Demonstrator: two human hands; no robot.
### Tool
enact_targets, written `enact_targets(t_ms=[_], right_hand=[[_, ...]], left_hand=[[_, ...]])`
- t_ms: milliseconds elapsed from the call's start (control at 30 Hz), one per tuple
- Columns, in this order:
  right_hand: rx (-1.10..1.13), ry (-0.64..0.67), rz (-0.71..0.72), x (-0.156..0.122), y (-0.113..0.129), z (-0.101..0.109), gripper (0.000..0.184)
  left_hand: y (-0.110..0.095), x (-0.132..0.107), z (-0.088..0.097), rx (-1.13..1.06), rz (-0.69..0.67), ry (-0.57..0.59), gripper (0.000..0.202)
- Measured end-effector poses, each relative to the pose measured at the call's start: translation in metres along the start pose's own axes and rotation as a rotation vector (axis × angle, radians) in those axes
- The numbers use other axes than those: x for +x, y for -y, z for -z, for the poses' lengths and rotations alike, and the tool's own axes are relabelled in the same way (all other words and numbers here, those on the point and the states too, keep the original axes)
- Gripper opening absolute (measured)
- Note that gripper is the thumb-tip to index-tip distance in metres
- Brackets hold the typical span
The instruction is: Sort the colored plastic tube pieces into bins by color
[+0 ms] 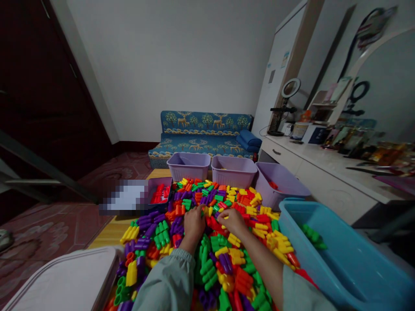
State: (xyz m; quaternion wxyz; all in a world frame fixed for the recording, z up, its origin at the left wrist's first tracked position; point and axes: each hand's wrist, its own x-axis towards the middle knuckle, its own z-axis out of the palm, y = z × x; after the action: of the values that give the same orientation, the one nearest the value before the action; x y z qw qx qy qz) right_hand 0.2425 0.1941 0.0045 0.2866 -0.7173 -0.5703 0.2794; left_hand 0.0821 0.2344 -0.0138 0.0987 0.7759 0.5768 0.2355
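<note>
As it looks: picking step, hands in block pile (pixel 162 233).
Left hand (pixel 193 222): bent on blocks; grip unclear.
Right hand (pixel 232 220): on red blocks (pixel 214 224); grip unclear.
Next needs: one firm pinch.

A pixelated patch (pixel 125 196) at centre left hid whatever lay there. The fingertips of the left hand (pixel 193 222) and right hand (pixel 231 220) were sunk among the blocks (pixel 207 259), so their grip could not be told. Both sleeves (pixel 171 280) ran off the bottom edge. The blue bin (pixel 340 259) was cut by the lower right corner, and the white box (pixel 65 276) by the lower left. The insides of the far purple bins (pixel 189 166) were hidden by their walls. The clutter (pixel 350 140) at the right was too blurred to name.
</note>
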Motion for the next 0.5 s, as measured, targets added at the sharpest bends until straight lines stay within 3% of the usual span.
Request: enact_targets(t_ms=[133,267,333,500], right_hand=[[0.294,-0.070,-0.055,0.005,-0.012,-0.006,0.021],[0.388,-0.079,-0.066,0.005,-0.011,-0.002,0.027],[0.305,-0.073,-0.034,0.001,-0.008,0.002,0.027],[-0.197,-0.145,0.220,-0.018,0.007,0.018,0.030]], left_hand=[[0.005,0.001,-0.003,-0.063,0.034,-0.027,0.038],[0.008,0.001,-0.005,-0.094,0.097,-0.051,0.032],[0.009,0.000,-0.005,-0.086,0.109,-0.052,0.030],[0.007,-0.001,-0.003,-0.040,0.125,-0.041,0.030]])
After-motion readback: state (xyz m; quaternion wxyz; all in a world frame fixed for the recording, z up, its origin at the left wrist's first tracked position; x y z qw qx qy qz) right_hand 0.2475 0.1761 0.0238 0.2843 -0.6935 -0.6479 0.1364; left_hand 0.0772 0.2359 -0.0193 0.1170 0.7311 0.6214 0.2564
